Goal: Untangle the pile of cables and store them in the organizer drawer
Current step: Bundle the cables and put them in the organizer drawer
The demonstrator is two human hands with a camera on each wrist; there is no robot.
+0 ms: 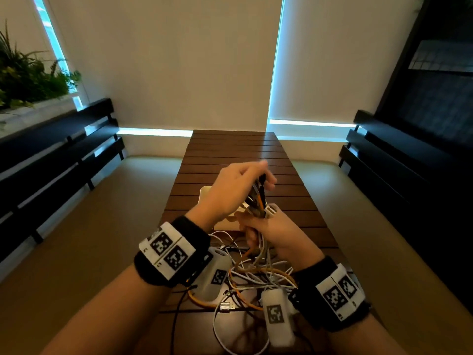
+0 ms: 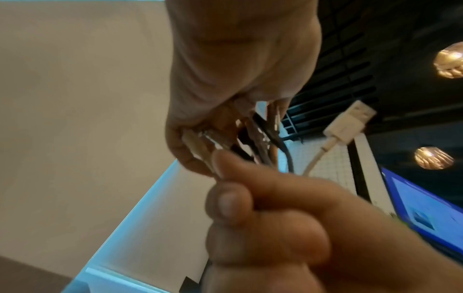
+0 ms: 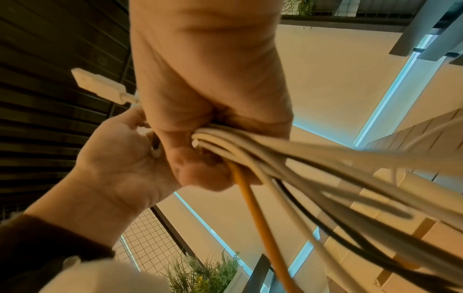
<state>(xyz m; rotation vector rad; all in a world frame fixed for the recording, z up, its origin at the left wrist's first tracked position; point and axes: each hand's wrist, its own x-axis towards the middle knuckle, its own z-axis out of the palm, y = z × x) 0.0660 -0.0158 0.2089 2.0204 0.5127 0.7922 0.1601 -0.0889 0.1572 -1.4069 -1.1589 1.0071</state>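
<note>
My right hand [image 1: 256,228] grips a bundle of white, orange and black cables [image 1: 258,208] upright above the table. The left hand [image 1: 263,181] is just above it and pinches the upper cable ends [image 2: 213,142]. A white USB plug [image 1: 270,210] sticks out of the bundle beside my right fist [image 3: 213,158]. It also shows in the left wrist view as the white USB plug [image 2: 348,123]. The cables [image 3: 288,164] trail down to a tangled pile [image 1: 258,276] on the table. A beige organizer [image 1: 205,193] stands behind my hands, mostly hidden.
The dark slatted wooden table [image 1: 230,149] runs away from me towards the wall. Dark benches stand on the left [image 1: 51,155] and on the right [image 1: 399,160]. Plants [image 1: 28,73] sit at the far left.
</note>
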